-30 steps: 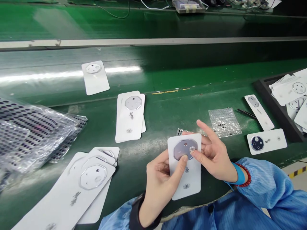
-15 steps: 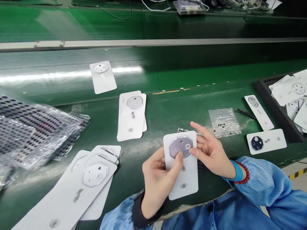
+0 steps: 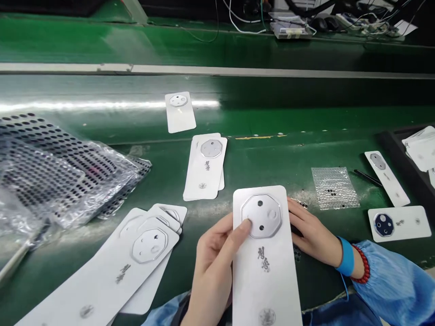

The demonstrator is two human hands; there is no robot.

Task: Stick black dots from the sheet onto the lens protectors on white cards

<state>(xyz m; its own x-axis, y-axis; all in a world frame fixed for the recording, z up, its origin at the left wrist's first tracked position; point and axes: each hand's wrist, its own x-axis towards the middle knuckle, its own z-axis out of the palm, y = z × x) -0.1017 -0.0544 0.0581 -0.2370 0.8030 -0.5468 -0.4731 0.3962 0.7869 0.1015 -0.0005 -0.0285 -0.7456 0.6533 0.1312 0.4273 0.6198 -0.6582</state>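
Note:
My left hand (image 3: 214,262) holds a white phone back cover (image 3: 267,271) upright in front of me, thumb pressed on its octagonal camera plate (image 3: 261,216). The plate shows two small dark holes and one larger round opening. My right hand (image 3: 312,235) is behind the cover's right edge, fingers spread low over the green belt, partly hidden by the cover; nothing shows in it.
A fanned pile of white covers (image 3: 136,258) lies at lower left, a small stack (image 3: 205,167) ahead, one cover (image 3: 179,112) farther on the green belt (image 3: 272,117). Bagged perforated sheets (image 3: 61,167) at left. Bubble-wrap pouch (image 3: 335,188), two covers (image 3: 399,222) and a black tray (image 3: 404,158) at right.
The cover has come closer and larger in view, held more upright. My right hand left the camera plate and dropped behind the cover. The lone cover on the belt drifted right.

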